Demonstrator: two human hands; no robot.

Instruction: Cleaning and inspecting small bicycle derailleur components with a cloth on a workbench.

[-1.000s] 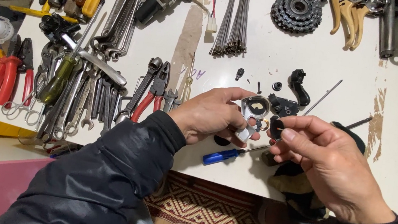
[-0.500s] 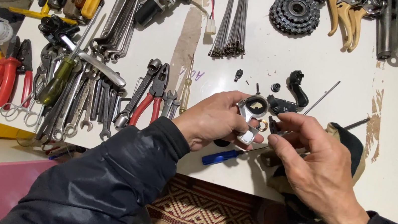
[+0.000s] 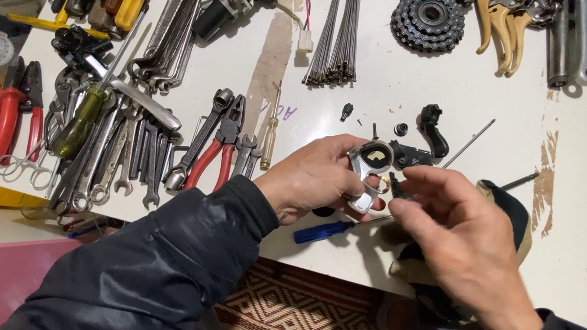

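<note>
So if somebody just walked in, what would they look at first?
Probably the two hands in the middle: the left hand grips a small silver metal part while the right hand works at it. Next, the heap of wrenches and red-handled pliers on the left, and the toothed gear cluster up top.

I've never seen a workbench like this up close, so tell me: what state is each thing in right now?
Left hand: gripping the silver metal part.
Right hand: fingertips at the part, pinching something too small to tell.
Blue-handled screwdriver: lying flat by the table edge.
Red-handled pliers: lying closed.
Gear cluster: lying flat, untouched.
Spokes: bundled, lying loose.
</note>
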